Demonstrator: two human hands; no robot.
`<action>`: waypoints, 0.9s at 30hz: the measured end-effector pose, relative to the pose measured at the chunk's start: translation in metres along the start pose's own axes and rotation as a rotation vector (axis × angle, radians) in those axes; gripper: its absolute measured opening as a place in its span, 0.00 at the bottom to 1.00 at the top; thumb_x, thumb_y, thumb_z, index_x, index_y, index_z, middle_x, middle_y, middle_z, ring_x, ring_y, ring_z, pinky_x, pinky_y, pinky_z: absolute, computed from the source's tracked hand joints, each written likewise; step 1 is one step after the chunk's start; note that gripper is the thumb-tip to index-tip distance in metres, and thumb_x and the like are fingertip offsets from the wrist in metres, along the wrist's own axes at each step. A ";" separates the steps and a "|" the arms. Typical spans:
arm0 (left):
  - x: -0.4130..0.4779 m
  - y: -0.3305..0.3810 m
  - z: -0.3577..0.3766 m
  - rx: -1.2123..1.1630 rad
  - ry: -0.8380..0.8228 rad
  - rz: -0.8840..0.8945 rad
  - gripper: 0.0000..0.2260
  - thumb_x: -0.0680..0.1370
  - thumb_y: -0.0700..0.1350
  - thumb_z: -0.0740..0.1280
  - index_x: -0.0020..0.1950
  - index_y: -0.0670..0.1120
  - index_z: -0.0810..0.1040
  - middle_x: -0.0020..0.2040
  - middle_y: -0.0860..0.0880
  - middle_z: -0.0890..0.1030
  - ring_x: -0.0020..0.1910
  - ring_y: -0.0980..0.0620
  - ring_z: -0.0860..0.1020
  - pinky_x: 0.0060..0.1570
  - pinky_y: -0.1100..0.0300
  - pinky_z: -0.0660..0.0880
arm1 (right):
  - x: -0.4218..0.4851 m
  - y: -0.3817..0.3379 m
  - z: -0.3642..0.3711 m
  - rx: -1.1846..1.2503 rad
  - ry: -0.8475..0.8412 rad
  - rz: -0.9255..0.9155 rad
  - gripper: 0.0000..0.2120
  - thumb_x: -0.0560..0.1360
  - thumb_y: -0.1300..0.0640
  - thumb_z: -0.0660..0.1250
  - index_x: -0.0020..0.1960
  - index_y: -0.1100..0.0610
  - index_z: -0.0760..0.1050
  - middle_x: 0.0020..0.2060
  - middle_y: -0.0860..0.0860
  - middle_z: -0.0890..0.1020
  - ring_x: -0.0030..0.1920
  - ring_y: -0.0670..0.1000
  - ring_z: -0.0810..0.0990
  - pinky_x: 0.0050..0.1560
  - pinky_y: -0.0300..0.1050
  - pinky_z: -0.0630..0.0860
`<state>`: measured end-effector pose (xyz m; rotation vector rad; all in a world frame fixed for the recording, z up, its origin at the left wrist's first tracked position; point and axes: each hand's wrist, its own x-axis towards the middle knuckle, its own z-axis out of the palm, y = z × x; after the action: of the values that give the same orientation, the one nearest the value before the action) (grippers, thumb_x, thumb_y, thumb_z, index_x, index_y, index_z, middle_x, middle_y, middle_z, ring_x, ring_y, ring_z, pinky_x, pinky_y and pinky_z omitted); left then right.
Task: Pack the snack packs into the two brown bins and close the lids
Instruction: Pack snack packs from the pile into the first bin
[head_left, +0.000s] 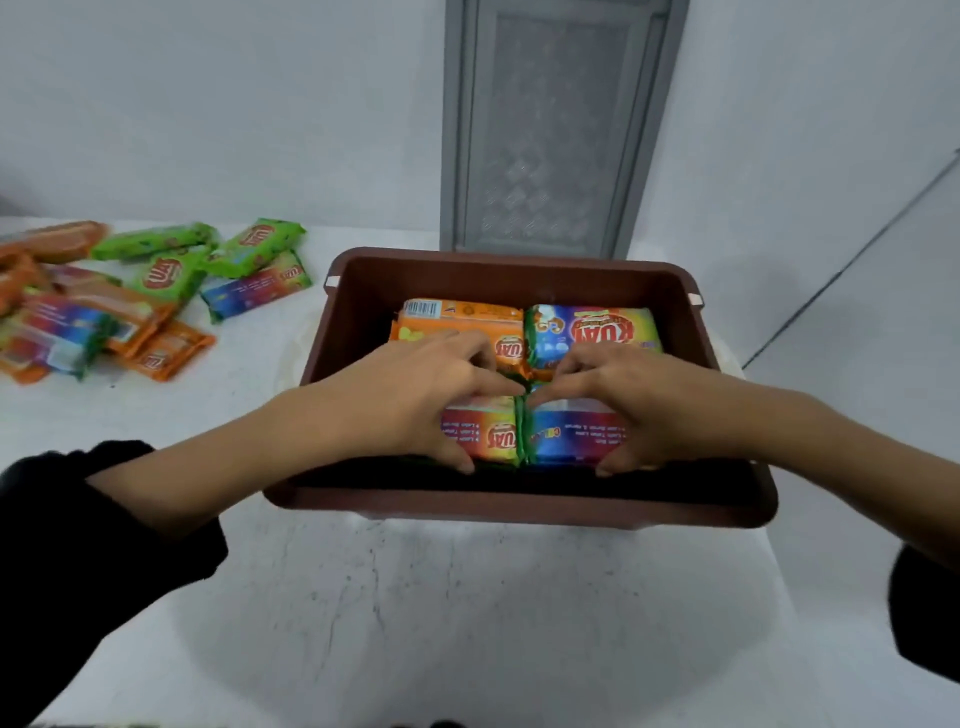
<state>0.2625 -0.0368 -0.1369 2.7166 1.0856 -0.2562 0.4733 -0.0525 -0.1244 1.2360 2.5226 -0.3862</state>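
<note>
My left hand (410, 395) grips the rainbow pack (488, 434), right hand (639, 400) the blue pack (571, 436), both in the brown bin (519, 506) at 12 o'clock. Best to seat them flat, seams butted. Loose packs (156, 291) at 10 o'clock.

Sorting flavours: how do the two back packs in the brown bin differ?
The back-left pack is orange, its barcode showing at the far edge; the back-right pack is blue blending into rainbow colours. The back-left pack's logo sits at its right end; the back-right pack's sits centred. Both lie flat, side by side, in the brown bin.
</note>
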 end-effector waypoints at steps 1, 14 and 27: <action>0.001 0.002 0.002 0.011 0.000 0.002 0.34 0.70 0.58 0.70 0.73 0.60 0.58 0.66 0.55 0.63 0.65 0.57 0.64 0.53 0.65 0.65 | 0.001 -0.001 0.000 -0.009 0.010 0.002 0.35 0.68 0.47 0.72 0.71 0.41 0.61 0.66 0.45 0.65 0.66 0.47 0.64 0.67 0.42 0.66; 0.002 0.004 0.009 0.009 0.053 0.001 0.30 0.72 0.51 0.71 0.71 0.54 0.64 0.67 0.53 0.65 0.66 0.53 0.66 0.60 0.56 0.72 | 0.008 -0.009 -0.002 -0.045 0.022 0.009 0.31 0.68 0.50 0.73 0.67 0.43 0.64 0.66 0.47 0.68 0.66 0.48 0.66 0.65 0.43 0.68; -0.044 -0.021 -0.023 -0.275 0.324 -0.058 0.17 0.75 0.50 0.68 0.63 0.53 0.76 0.58 0.52 0.77 0.55 0.57 0.76 0.55 0.59 0.75 | 0.028 -0.030 -0.057 0.063 0.178 -0.075 0.20 0.71 0.46 0.69 0.62 0.44 0.73 0.54 0.44 0.76 0.51 0.44 0.75 0.52 0.40 0.74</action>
<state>0.2184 -0.0456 -0.1072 2.5335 1.1801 0.3140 0.4242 -0.0289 -0.0796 1.2527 2.7332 -0.3908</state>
